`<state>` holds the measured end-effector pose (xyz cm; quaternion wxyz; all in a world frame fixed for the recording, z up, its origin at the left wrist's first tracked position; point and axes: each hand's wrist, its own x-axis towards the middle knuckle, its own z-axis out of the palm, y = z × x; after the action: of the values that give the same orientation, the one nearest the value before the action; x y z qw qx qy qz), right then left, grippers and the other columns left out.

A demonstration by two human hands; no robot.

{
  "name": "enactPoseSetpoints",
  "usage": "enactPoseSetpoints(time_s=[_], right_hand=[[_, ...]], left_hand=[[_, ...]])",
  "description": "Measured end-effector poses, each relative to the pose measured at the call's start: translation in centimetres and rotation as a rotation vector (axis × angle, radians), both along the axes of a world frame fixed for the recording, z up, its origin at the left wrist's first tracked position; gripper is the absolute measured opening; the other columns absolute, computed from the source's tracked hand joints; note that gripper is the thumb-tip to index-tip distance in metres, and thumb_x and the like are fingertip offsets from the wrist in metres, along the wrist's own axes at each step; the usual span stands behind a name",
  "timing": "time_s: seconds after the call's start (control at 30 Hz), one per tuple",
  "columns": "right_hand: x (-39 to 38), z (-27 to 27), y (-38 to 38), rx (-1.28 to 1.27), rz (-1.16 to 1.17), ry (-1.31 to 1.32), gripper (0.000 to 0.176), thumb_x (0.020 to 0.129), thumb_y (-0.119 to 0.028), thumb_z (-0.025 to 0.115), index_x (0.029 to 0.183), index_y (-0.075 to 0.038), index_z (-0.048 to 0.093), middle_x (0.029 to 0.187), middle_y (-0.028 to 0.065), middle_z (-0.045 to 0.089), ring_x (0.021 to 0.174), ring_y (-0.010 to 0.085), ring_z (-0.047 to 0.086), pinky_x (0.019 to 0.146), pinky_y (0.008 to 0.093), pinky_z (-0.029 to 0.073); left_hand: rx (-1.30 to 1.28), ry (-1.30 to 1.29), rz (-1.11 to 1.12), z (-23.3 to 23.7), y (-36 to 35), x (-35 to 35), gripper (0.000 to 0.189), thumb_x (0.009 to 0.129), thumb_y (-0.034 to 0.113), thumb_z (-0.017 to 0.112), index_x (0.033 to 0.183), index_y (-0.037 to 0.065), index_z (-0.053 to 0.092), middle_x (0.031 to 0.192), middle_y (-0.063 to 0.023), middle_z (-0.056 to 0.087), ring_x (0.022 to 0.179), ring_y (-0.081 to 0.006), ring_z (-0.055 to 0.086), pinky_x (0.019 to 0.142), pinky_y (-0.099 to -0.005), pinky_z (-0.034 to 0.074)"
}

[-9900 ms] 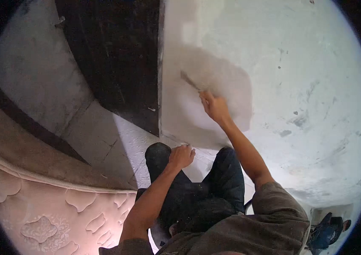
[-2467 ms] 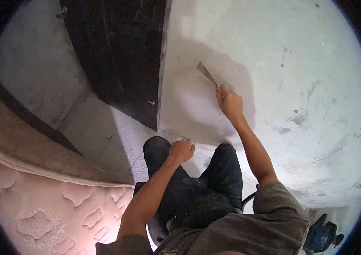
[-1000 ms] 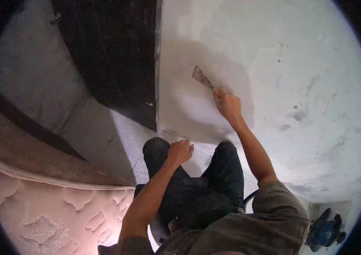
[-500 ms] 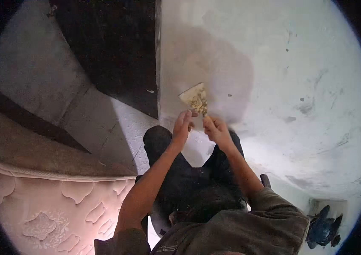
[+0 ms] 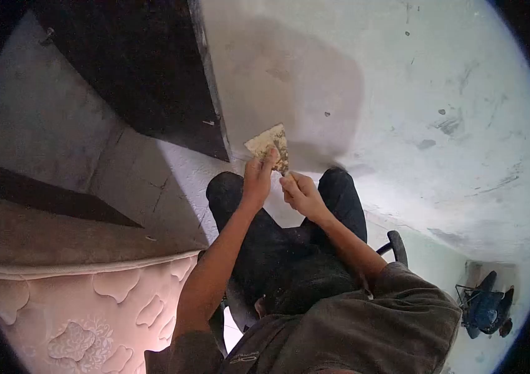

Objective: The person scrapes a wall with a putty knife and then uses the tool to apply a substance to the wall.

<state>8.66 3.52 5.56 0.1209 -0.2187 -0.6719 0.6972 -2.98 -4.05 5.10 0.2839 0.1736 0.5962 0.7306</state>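
Note:
A putty knife (image 5: 269, 144) with a wide, stained blade is held up in front of my knees, its blade pointing away from me. My right hand (image 5: 302, 196) is closed around its handle. My left hand (image 5: 258, 177) lies against the lower left part of the blade, with its fingers touching the blade face. Yellowish-brown residue covers much of the blade. Beyond the knife stands a pale wall (image 5: 414, 112) with marks and small holes.
A dark door-like panel (image 5: 140, 68) stands at the upper left. A pink quilted mattress (image 5: 90, 311) lies at the lower left, above tiled floor (image 5: 146, 171). A dark curved chair part (image 5: 397, 247) is beside my right leg. Dark objects (image 5: 488, 308) sit at the lower right.
My left hand has moved up onto the blade, where before it was beside it. The view has shifted, and the knife and both hands now appear slightly further left.

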Motion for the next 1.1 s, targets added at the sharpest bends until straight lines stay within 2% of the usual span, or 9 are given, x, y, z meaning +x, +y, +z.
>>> enactPoseSetpoints(time_s=[0.07,0.4,0.47,0.63,0.83,0.93,1.0,1.03,1.1], right_hand=[[0.3,0.6,0.8,0.078,0.104,0.007,0.029,0.097,-0.024,0.049,0.076,-0.004,0.049,0.059,-0.0011,0.046,0.052,0.0067,0.043,0.048,0.0244,0.036],[2.1,0.5,1.1,-0.045,0.101,0.047,0.031,0.101,-0.027,0.039,0.087,-0.002,0.051,0.055,-0.0015,0.044,0.042,0.0058,0.039,0.04,0.0217,0.032],[2.2,0.1,1.4,0.01,0.097,0.047,0.035,0.102,-0.029,0.039,0.085,-0.002,0.052,0.054,-0.0015,0.044,0.041,0.0063,0.039,0.04,0.022,0.033],[2.7,0.6,1.4,-0.074,0.093,0.043,0.038,0.098,-0.031,0.047,0.075,-0.002,0.054,0.056,-0.0002,0.049,0.046,0.0068,0.045,0.045,0.024,0.037],[3.5,0.0,2.7,0.152,0.093,0.121,0.037,0.096,-0.025,0.054,0.069,0.0,0.059,0.055,0.0033,0.057,0.048,0.0106,0.052,0.046,0.028,0.043],[4.1,0.8,3.9,0.514,0.117,0.181,0.038,0.095,-0.024,0.055,0.066,0.0,0.061,0.053,0.0034,0.058,0.047,0.0126,0.053,0.047,0.031,0.043],[5.0,1.5,5.0,0.88,0.215,0.058,0.035,0.094,-0.023,0.055,0.068,-0.001,0.064,0.053,0.0028,0.059,0.045,0.0138,0.051,0.047,0.0327,0.043],[5.5,0.1,5.9,0.885,0.323,-0.087,0.031,0.093,-0.021,0.056,0.069,-0.002,0.066,0.053,0.0013,0.059,0.05,0.0131,0.053,0.051,0.0335,0.044],[5.8,-0.3,5.9,0.62,0.339,0.036,0.028,0.093,-0.02,0.057,0.074,-0.003,0.067,0.054,0.001,0.059,0.059,0.0118,0.055,0.057,0.033,0.045]], left_hand=[[-0.003,-0.024,-0.041,-0.5,-0.2,0.0,0.038,0.094,0.039,0.056,0.091,0.002,0.063,0.074,0.0036,0.054,0.068,-0.0044,0.044,0.059,-0.0254,0.037],[-0.008,0.042,-0.01,0.7,-0.1,1.8,0.037,0.096,0.035,0.054,0.09,0.0,0.064,0.076,0.001,0.058,0.069,-0.0071,0.049,0.063,-0.0268,0.041],[-0.063,0.19,-0.023,1.0,-0.4,1.9,0.038,0.096,0.034,0.053,0.09,-0.002,0.063,0.078,-0.0003,0.06,0.072,-0.0082,0.05,0.065,-0.0279,0.042],[-0.067,0.219,-0.056,-0.2,-0.7,2.3,0.035,0.097,0.03,0.052,0.094,-0.003,0.061,0.08,-0.0025,0.061,0.075,-0.0098,0.051,0.068,-0.0284,0.043],[-0.118,0.236,-0.281,-0.8,-0.8,3.9,0.033,0.099,0.028,0.048,0.1,-0.003,0.059,0.089,-0.0056,0.06,0.084,-0.0116,0.052,0.076,-0.029,0.043],[-0.143,0.259,-0.349,-0.9,-0.9,4.2,0.035,0.1,0.03,0.044,0.103,-0.002,0.059,0.091,-0.0045,0.06,0.088,-0.0113,0.052,0.08,-0.0281,0.043],[-0.113,0.248,-0.424,-1.8,-0.8,4.0,0.035,0.101,0.03,0.044,0.105,-0.002,0.058,0.094,-0.0046,0.059,0.089,-0.0113,0.052,0.082,-0.0283,0.043],[-0.093,0.233,-0.461,-2.8,-0.8,4.0,0.035,0.101,0.03,0.044,0.109,-0.002,0.057,0.097,-0.0048,0.059,0.092,-0.012,0.052,0.085,-0.0291,0.042],[-0.052,0.23,-0.524,-2.4,0.1,4.6,0.036,0.101,0.03,0.044,0.112,-0.002,0.056,0.1,-0.0051,0.058,0.095,-0.0127,0.051,0.087,-0.03,0.042]])
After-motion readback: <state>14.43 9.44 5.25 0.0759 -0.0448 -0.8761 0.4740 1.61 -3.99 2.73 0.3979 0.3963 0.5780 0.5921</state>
